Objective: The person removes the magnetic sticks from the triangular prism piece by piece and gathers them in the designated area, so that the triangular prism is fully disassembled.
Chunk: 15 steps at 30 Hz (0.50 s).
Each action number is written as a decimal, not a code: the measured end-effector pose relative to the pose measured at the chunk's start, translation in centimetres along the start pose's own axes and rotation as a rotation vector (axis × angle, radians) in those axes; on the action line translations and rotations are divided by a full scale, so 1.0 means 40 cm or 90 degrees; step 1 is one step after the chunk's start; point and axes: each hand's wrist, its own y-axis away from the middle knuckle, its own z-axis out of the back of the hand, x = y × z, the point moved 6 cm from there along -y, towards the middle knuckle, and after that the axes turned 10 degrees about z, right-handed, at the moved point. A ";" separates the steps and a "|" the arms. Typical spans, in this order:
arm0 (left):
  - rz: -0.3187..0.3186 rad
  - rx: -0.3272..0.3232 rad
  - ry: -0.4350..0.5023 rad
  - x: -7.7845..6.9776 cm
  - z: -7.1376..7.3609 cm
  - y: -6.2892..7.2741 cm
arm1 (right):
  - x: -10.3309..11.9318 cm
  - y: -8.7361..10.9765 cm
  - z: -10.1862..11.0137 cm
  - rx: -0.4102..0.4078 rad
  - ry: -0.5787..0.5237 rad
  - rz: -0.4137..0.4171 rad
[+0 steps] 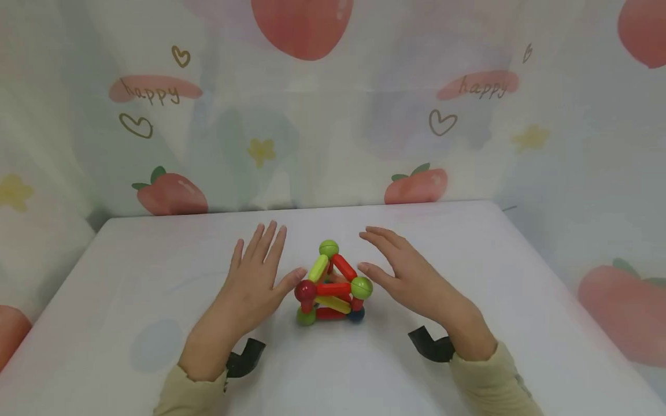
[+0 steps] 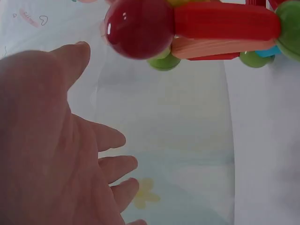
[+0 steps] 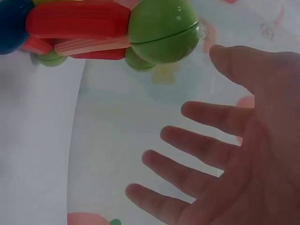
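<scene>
Between the two hands, a structure of plastic rods and balls (image 1: 333, 289) stands on the white table. Its rods are red and yellow, joined by green, dark red and blue balls, with a green ball (image 1: 329, 249) on top. My left hand (image 1: 255, 289) is spread at its left, the thumb close to the dark red ball (image 2: 139, 28); in the left wrist view a gap shows between them. To the right, my right hand (image 1: 416, 277) has its fingers extended, apart from the nearer green ball (image 3: 164, 30). Neither hand holds anything.
A white table (image 1: 156, 277) carries the structure. Behind it hangs a cloth (image 1: 333, 133) printed with peaches, hearts and the word happy. Black curved pieces (image 1: 246, 358) show beside both wrists, by the beige sleeves (image 1: 192, 396).
</scene>
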 end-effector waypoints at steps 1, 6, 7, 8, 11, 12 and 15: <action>-0.010 0.003 0.001 -0.010 -0.002 0.003 | 0.006 0.002 -0.001 0.003 -0.001 0.006; -0.105 0.007 0.042 -0.082 -0.014 0.018 | 0.042 0.006 0.002 -0.006 0.005 0.066; -0.131 0.001 0.049 -0.096 -0.018 0.020 | 0.051 0.006 0.001 -0.008 0.005 0.084; -0.154 -0.009 0.053 -0.109 -0.021 0.022 | 0.060 0.006 0.000 -0.007 0.008 0.102; -0.198 -0.037 0.035 -0.131 -0.039 0.027 | 0.080 0.006 -0.013 0.000 0.038 0.145; -0.204 -0.043 0.028 -0.134 -0.045 0.029 | 0.084 0.006 -0.018 0.002 0.047 0.155; -0.215 -0.059 -0.001 -0.142 -0.058 0.030 | 0.090 0.007 -0.024 -0.003 0.084 0.169</action>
